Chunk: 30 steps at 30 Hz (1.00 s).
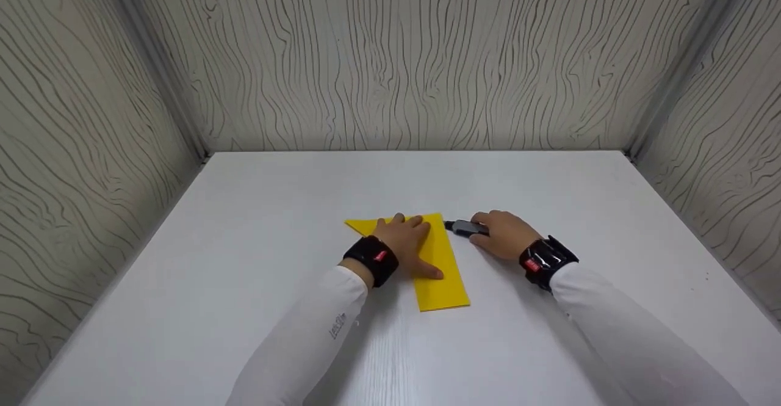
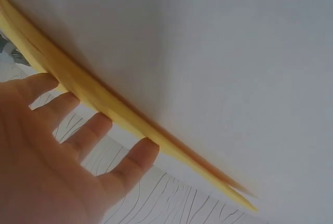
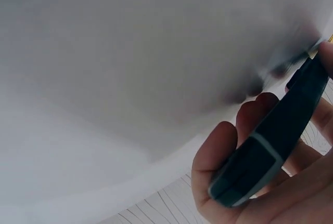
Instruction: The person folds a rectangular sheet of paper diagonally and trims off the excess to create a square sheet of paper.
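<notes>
A yellow sheet [image 1: 448, 278] lies on the white table, with a narrow point at its far left and a straight right side. My left hand [image 1: 401, 242] rests on it with fingers spread and thumb stretched toward the near right; it covers part of the sheet. In the left wrist view, the fingertips [image 2: 145, 148] lie against the yellow sheet [image 2: 112, 104], seen almost edge-on. My right hand [image 1: 506, 235] grips a grey and black utility knife [image 1: 468, 229], its front end right by the sheet's upper right edge. Fingers wrap the knife's dark handle [image 3: 270, 141] in the right wrist view.
The white table [image 1: 274, 192] reaches back to a wall [image 1: 390, 58] with a wood-grain pattern. Similar panels [image 1: 67, 119] stand at the left and right sides. Black bands [image 1: 372, 261] circle both wrists, over white sleeves.
</notes>
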Motion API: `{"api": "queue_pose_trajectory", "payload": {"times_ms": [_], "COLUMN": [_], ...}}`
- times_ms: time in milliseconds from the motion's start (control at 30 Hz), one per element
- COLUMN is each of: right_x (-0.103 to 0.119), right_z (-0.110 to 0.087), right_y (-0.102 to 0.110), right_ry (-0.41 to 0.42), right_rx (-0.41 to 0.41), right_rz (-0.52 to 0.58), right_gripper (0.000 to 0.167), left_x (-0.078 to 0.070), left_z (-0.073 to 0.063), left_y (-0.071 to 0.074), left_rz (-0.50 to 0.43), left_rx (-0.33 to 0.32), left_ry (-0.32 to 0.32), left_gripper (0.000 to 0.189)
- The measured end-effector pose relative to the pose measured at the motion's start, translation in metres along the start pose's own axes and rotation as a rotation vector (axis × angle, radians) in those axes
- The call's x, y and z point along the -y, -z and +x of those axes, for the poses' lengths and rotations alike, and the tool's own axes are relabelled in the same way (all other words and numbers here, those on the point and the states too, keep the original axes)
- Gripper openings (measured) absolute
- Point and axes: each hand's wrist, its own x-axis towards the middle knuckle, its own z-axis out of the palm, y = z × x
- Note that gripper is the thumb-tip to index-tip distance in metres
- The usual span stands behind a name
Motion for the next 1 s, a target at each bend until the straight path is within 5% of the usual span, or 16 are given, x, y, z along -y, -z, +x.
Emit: {"api": "queue_pose_trajectory", "payload": {"times_ms": [1000], "right_x": [0.0], "right_z": [0.0059], "right_y": [0.0001], "right_ry": [0.001], "right_rx": [-0.015], "right_rz": [-0.017], "right_gripper": [0.043], "left_x": [-0.0027], "left_z": [-0.0049], "left_y": [0.0074], "left_rz": [-0.029], "left_rx": [0.002], "left_ry": [0.009], "left_gripper": [0.11]}}
